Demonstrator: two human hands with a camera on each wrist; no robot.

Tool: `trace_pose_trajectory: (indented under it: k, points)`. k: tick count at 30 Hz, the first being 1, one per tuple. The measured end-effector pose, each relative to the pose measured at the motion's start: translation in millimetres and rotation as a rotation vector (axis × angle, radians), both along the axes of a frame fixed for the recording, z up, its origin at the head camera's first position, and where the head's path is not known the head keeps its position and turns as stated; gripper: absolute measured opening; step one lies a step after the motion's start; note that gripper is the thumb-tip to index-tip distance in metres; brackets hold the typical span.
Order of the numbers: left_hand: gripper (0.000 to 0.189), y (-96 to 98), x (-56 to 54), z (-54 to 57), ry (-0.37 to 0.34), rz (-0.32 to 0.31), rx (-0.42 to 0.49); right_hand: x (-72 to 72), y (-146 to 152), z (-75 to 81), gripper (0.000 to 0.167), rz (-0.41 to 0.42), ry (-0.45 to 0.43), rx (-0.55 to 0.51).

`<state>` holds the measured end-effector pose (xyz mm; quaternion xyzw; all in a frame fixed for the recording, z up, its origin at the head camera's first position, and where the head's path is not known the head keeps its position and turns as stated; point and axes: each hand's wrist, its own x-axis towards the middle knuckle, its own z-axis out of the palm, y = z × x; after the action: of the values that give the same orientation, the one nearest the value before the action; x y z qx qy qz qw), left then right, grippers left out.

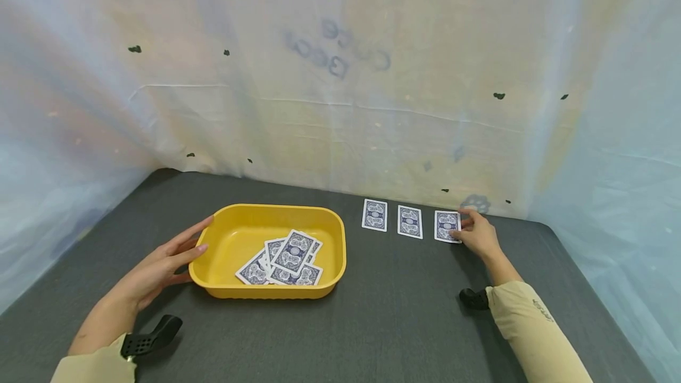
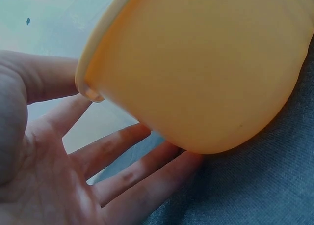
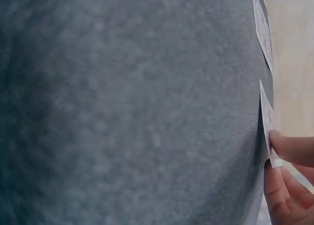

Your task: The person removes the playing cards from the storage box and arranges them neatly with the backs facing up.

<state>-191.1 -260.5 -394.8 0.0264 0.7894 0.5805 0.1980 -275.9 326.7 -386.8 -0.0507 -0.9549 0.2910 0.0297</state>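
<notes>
My left hand [image 1: 154,270] is at the left end of a yellow plastic tray [image 1: 271,292]. In the left wrist view the thumb [image 2: 51,80] hooks over the tray's rim, with the other fingers spread against the outer wall. Several patterned playing cards [image 1: 294,252] lie overlapping inside the tray, backs up. Across the table, my right hand [image 1: 479,235] pinches the right edge of the rightmost playing card [image 1: 446,226] between thumb and fingers. The right wrist view has this card [image 3: 267,117] slightly tilted off the cloth.
Two more face-down cards, a left one [image 1: 375,215] and a middle one [image 1: 409,221], lie in a row left of the pinched card. Dark grey cloth [image 1: 383,324] covers the table. A pale plastic sheet [image 1: 340,123] hangs behind its back edge.
</notes>
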Motion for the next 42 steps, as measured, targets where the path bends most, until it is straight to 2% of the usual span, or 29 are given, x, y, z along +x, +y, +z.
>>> trace_pose_trajectory:
  k: [16, 21, 34, 42]
  points:
    - [0.07, -0.2, -0.3, -0.7, 0.004, 0.003, -0.011, 0.2, -2.8, -2.5, 0.056, -0.016, -0.015, 0.059]
    - [0.07, -0.8, 0.6, 0.9, -0.001, 0.008, -0.001, -0.8, -10.3, 0.1, 0.052, -0.03, 0.009, 0.053]
    - [0.071, 0.5, -0.5, -0.2, -0.007, 0.006, -0.016, -3.1, -40.0, 4.4, 0.045, -0.088, 0.052, -0.168]
    - [0.07, 0.9, 0.2, 0.4, -0.002, 0.003, -0.014, -1.7, -69.6, 17.3, 0.045, -0.005, 0.092, -0.335]
